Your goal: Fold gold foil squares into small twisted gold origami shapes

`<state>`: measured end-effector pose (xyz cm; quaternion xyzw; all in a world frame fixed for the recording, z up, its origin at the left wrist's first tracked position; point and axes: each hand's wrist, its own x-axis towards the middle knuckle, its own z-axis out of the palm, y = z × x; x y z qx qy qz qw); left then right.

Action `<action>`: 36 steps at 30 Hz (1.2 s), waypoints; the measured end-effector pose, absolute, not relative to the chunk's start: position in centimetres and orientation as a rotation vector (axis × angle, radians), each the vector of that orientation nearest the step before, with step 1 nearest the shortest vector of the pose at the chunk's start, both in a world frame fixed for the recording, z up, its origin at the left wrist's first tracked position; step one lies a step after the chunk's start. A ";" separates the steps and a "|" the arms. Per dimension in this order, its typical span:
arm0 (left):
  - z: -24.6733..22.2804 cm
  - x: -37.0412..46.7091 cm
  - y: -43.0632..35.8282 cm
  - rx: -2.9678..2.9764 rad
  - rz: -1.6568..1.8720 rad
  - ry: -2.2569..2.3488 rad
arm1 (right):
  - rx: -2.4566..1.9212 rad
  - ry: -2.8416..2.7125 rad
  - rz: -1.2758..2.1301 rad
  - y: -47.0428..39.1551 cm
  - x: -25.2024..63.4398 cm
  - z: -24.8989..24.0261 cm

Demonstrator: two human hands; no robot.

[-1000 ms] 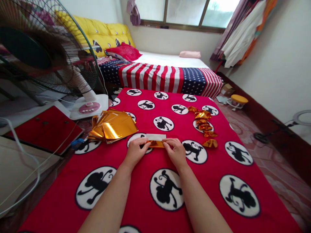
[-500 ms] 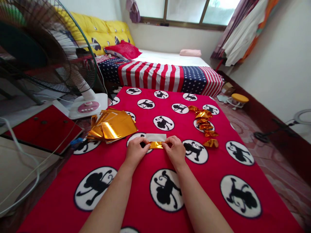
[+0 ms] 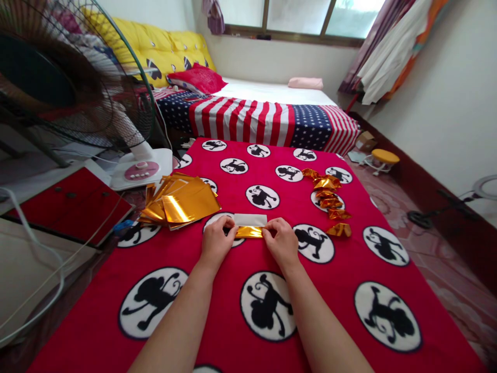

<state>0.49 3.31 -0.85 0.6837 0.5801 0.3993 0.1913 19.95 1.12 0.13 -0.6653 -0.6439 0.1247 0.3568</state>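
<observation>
A sheet of gold foil paper lies on the red cloth, its near part folded over gold side up and its far part showing a pale back. My left hand pinches the left end of the folded strip between thumb and fingers. At the right end, my right hand grips the strip the same way. Left of my hands is a fanned stack of gold foil sheets. To the right, several folded gold paper pieces lie in a row.
A standing fan is at the left beside a red-topped panel. Beyond the cloth is a bed with a flag-patterned cover. On the floor at right stand a small yellow stool and a dark stand with a ring.
My hands have moved slightly apart along the strip, so more of its gold face shows between them. The stack and the folded pieces have stayed put.
</observation>
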 end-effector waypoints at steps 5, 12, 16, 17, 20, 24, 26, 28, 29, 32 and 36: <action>-0.8 0.6 3.2 1.916 1.128 1.653 | -1.760 -1.660 0.305 1.2 20.0 0.1; -0.6 0.8 3.3 1.918 1.119 1.688 | -1.810 -1.675 0.290 1.2 19.9 0.2; -0.7 0.8 3.4 1.919 1.111 1.706 | -1.810 -1.678 0.289 1.1 19.8 0.3; -0.7 0.8 3.4 1.921 1.109 1.711 | -1.810 -1.678 0.286 1.1 19.8 0.3; -0.7 0.9 3.6 1.915 1.104 1.723 | -1.814 -1.677 0.280 1.1 19.7 0.4; -0.9 0.9 3.6 1.910 1.122 1.720 | -1.821 -1.677 0.277 1.1 19.6 0.4; -1.0 0.9 3.5 1.914 1.146 1.709 | -1.825 -1.679 0.271 1.1 19.6 0.4; -1.0 0.9 3.5 1.918 1.168 1.700 | -1.829 -1.679 0.265 1.0 19.5 0.3; -1.0 0.9 3.4 1.919 1.177 1.699 | -1.831 -1.678 0.264 1.0 19.5 0.3; -1.0 0.9 3.4 1.930 1.186 1.698 | -1.831 -1.680 0.263 1.0 19.5 0.3; -0.8 1.0 3.5 1.965 1.160 1.712 | -1.823 -1.688 0.259 1.0 19.5 0.3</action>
